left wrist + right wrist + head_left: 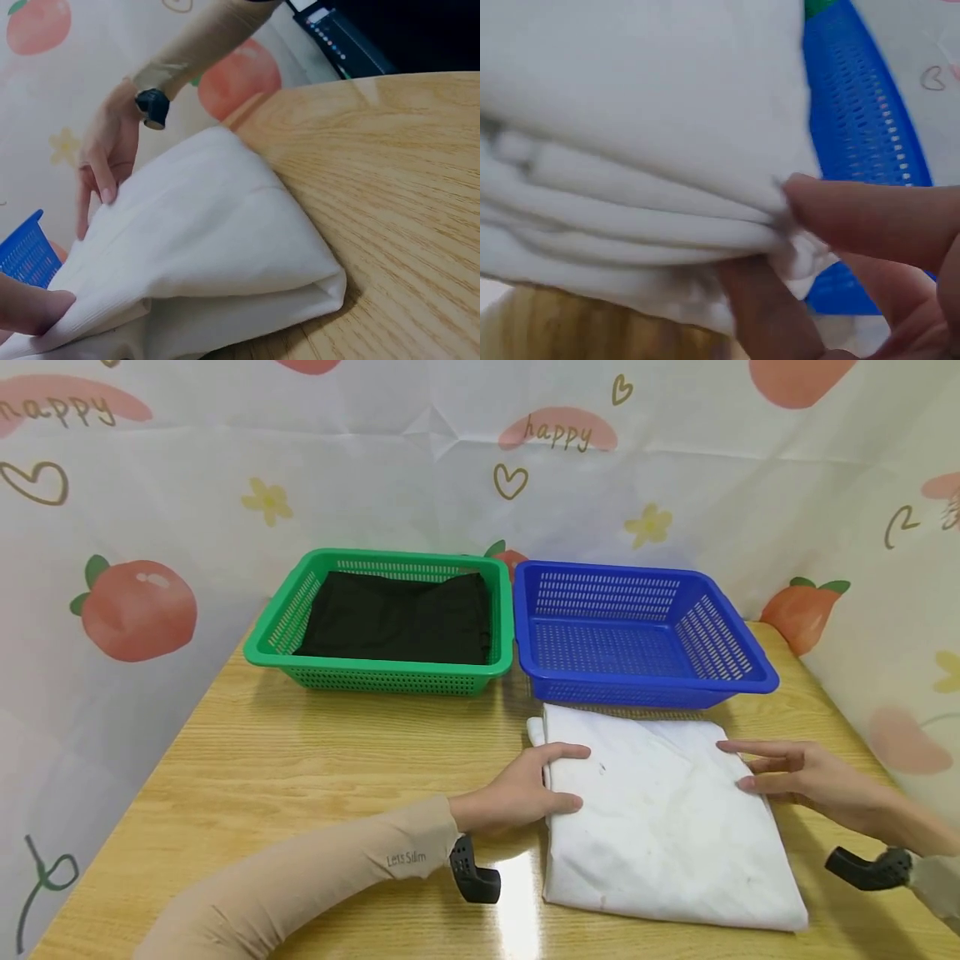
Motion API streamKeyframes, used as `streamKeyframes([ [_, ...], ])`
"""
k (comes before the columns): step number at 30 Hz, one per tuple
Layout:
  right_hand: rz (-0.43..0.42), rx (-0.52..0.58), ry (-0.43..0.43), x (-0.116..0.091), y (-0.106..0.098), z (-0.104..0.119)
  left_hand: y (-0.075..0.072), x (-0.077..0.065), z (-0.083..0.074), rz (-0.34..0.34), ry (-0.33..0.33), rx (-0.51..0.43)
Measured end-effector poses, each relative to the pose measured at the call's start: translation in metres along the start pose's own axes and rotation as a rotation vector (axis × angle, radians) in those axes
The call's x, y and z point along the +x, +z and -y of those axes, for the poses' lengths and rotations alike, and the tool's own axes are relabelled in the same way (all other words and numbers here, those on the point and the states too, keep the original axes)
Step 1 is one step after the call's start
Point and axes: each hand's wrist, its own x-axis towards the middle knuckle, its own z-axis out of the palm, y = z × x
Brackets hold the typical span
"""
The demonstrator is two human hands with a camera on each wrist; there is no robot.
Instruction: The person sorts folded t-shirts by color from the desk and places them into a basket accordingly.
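Your cloth (667, 827) lies folded on the worktop (337, 760). Your left hand (517, 792) touches its left edge; whether gripping, I can't tell. Your right hand (821, 781), fingers extended, touches its right edge.

The person's left arm wears a close-fitting, beige, thin-fabric sleeve (315, 881), creased toward the elbow and printed near its cuff with small dark lettering (407, 858) that from here appears to read "LetsSlim"; the left hand (517, 792) is bare. At that wrist sits a black, bent, blunt-ended camera unit (476, 878). The right arm matches: a pale beige fabric sleeve (199, 52), a black, angled wrist-mounted unit (866, 868), a bare right hand (813, 781).
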Motion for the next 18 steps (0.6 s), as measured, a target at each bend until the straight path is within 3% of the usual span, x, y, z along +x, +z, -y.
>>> streamKeyframes([
  [6,0.253,0.270,0.037,0.004,-0.006,-0.002,-0.003,0.000,0.000,-0.017,0.008,0.047],
  [9,0.308,0.318,0.000,0.004,-0.001,-0.006,-0.004,-0.001,0.000,-0.015,-0.005,0.048],
  [11,0.225,0.233,-0.034,0.002,0.005,-0.005,-0.004,-0.001,-0.001,-0.020,-0.015,0.042],
  [16,-0.099,-0.069,-0.042,-0.002,0.021,0.006,-0.003,0.000,-0.002,-0.053,-0.021,0.016],
  [18,-0.164,-0.121,-0.050,-0.001,0.026,0.009,-0.003,0.000,-0.002,-0.063,-0.014,0.009],
])
